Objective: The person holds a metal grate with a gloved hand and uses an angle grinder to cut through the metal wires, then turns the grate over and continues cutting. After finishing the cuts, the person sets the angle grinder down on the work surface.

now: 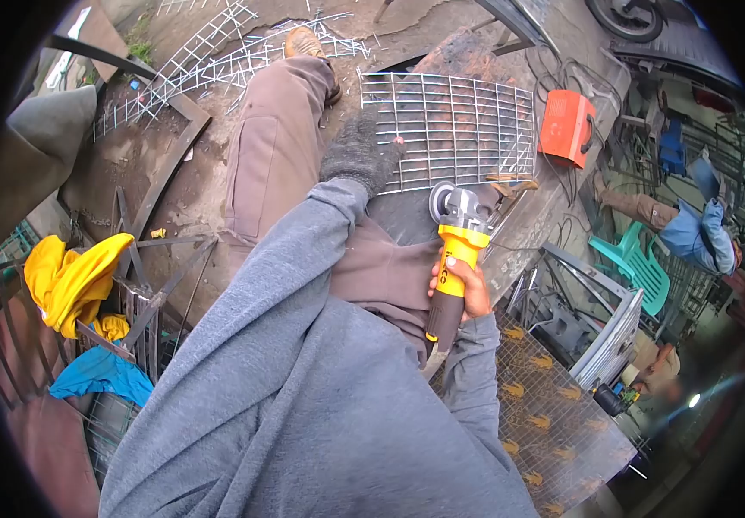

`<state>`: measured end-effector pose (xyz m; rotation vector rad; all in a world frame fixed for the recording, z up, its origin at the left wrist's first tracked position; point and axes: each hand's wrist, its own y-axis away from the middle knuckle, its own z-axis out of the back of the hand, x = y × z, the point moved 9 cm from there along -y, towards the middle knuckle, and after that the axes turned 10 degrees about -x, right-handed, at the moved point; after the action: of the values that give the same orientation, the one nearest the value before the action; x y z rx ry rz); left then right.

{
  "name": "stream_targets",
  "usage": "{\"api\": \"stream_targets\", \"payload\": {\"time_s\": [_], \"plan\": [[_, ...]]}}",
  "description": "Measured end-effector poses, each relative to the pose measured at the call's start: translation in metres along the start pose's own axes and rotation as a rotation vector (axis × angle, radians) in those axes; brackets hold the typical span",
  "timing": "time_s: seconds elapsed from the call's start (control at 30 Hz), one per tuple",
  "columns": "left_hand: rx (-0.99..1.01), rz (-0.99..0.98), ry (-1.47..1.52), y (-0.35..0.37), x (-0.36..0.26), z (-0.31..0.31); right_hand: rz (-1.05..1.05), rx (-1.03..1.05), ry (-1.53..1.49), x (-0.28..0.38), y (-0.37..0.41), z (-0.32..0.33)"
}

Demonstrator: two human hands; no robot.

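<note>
My left hand [357,157], in a dark grey knit glove, grips the left edge of a welded wire mesh panel [454,129]. Some of its fingers are hard to make out against the wires. A yellow and black angle grinder [458,246] is in my right hand [474,289], which is bare and wrapped around its body. The grinder's disc [440,203] points up, just below the panel's lower edge and apart from it. Part of the grip is hidden behind the tool.
Mesh offcuts [243,65] lie on the ground beside my boot [305,43]. An orange box-shaped machine [566,129] with cables stands right of the panel. Yellow cloth [75,281] hangs on a metal frame at left. Another person [696,233] bends near a green chair [635,268].
</note>
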<state>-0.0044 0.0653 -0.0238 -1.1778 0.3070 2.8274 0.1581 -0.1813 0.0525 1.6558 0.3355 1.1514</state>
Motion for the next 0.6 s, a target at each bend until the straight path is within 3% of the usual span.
{"api": "stream_targets", "payload": {"time_s": [0.07, 0.17, 0.6], "plan": [[0.101, 0.159, 0.116, -0.001, 0.004, 0.001, -0.027, 0.022, -0.064, -0.003, -0.004, -0.002], [0.114, 0.213, 0.095, -0.001, 0.001, 0.006, -0.064, 0.066, -0.131, -0.005, -0.016, -0.003], [0.080, 0.279, 0.010, -0.003, -0.007, 0.013, 0.023, 0.210, -0.091, 0.063, -0.077, -0.059]]}}
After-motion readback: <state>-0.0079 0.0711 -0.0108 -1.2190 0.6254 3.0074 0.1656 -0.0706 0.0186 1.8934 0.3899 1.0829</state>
